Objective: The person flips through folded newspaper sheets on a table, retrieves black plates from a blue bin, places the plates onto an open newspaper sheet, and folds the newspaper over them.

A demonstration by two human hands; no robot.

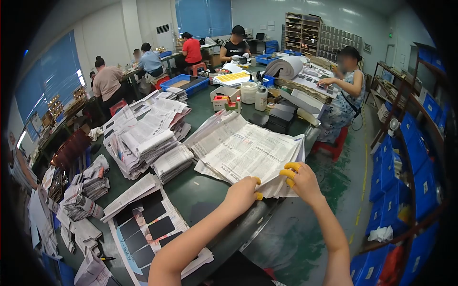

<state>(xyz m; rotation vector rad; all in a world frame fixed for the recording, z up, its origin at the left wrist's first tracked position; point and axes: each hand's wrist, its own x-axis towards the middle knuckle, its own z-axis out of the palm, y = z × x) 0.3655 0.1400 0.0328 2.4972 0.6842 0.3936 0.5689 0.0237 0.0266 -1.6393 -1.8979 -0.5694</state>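
A stack of open newspaper sheets (253, 148) lies on the green table in front of me. My left hand (243, 194), with yellow finger covers, pinches its near edge. At the near right corner, my right hand (303, 182) grips the paper between yellow-covered fingers, and the edge there is bent up. Left of my forearm, flat dark rectangular pieces (160, 228) are laid out on a printed newspaper page (125, 233). Part of that page is hidden by my arm.
Folded newspaper bundles (171, 162) are piled to the left. Dark stacked pieces (280, 117), a white jar (248, 92) and a bottle (261, 98) stand behind. Blue bins (389, 164) line a rack at right. A co-worker (346, 90) sits across the table; others work farther back.
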